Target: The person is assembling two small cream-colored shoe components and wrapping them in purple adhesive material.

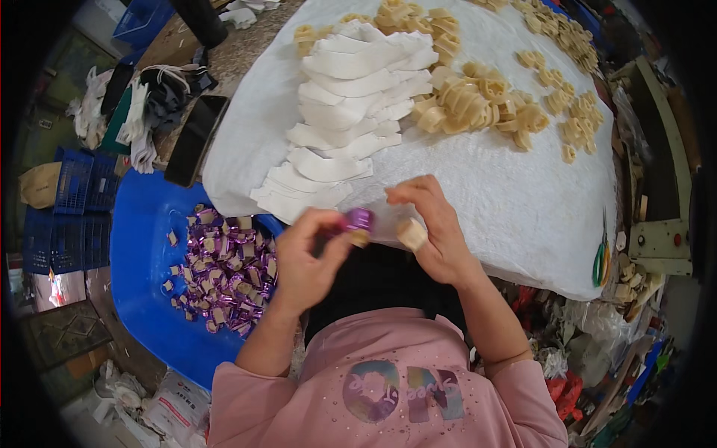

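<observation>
L hand [310, 257] is pinching shiny purple pc [361, 219], R hand [442, 237] is holding pale block [411, 234], hands apart; light, steady grip rec'd.

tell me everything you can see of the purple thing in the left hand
The purple piece is small and blocky, with a glossy, foil-like purple surface and a tan-yellow part showing at its lower end. Motion blur hides finer detail, including any seams. It sits in the grip of the left hand, between thumb and fingers, close to the near edge of the white-covered table. It is apart from the pale block to its right.
</observation>
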`<state>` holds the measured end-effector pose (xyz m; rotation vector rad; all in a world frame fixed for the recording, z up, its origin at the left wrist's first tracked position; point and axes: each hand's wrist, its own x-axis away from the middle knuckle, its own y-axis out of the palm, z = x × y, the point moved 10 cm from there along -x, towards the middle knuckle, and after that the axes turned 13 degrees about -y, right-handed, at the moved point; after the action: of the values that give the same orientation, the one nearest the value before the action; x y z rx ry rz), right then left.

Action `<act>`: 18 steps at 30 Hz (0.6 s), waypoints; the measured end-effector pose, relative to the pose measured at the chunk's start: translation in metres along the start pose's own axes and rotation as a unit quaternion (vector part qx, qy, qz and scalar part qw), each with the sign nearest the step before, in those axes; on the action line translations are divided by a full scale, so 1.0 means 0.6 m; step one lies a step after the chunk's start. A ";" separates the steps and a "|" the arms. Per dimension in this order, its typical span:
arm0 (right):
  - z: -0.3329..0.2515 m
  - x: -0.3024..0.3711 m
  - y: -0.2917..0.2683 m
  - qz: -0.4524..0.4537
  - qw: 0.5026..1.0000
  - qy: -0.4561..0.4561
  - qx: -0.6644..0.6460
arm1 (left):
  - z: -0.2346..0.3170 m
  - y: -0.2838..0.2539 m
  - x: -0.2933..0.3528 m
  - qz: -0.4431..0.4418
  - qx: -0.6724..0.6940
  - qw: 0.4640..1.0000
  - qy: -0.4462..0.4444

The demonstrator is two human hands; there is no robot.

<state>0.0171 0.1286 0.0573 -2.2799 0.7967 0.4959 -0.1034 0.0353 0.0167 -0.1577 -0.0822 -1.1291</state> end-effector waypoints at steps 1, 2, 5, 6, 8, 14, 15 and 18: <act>0.015 -0.007 0.006 -0.001 0.999 0.032 0.009 | -0.002 -0.049 0.007 0.094 -0.100 0.990 0.036; 0.022 -0.013 0.011 -0.002 1.000 0.030 0.007 | -0.017 -0.094 0.015 0.168 -0.133 0.976 0.037; 0.045 -0.030 0.035 -0.043 0.994 0.023 0.101 | -0.062 -0.221 0.060 0.330 -0.200 0.922 -0.032; 0.046 -0.038 0.039 -0.041 0.992 0.013 0.116 | -0.066 -0.254 0.083 0.360 -0.259 0.896 -0.034; 0.042 -0.056 0.050 -0.041 0.991 -0.002 0.127 | -0.068 -0.305 0.122 0.402 -0.348 0.844 -0.074; 0.034 -0.094 0.087 -0.051 0.983 -0.029 0.171 | -0.014 -0.289 0.112 0.443 -0.504 0.739 -0.048; 0.032 -0.099 0.091 -0.042 0.982 -0.036 0.181 | -0.002 -0.259 0.088 0.401 -0.421 0.813 0.001; 0.029 -0.114 0.107 -0.031 0.979 -0.040 0.200 | 0.033 -0.166 0.033 0.274 -0.335 0.892 0.132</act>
<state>-0.0784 0.1303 0.0515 -1.8951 0.7104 0.3586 -0.1848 -0.0205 0.0476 -0.6009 0.5753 -0.5615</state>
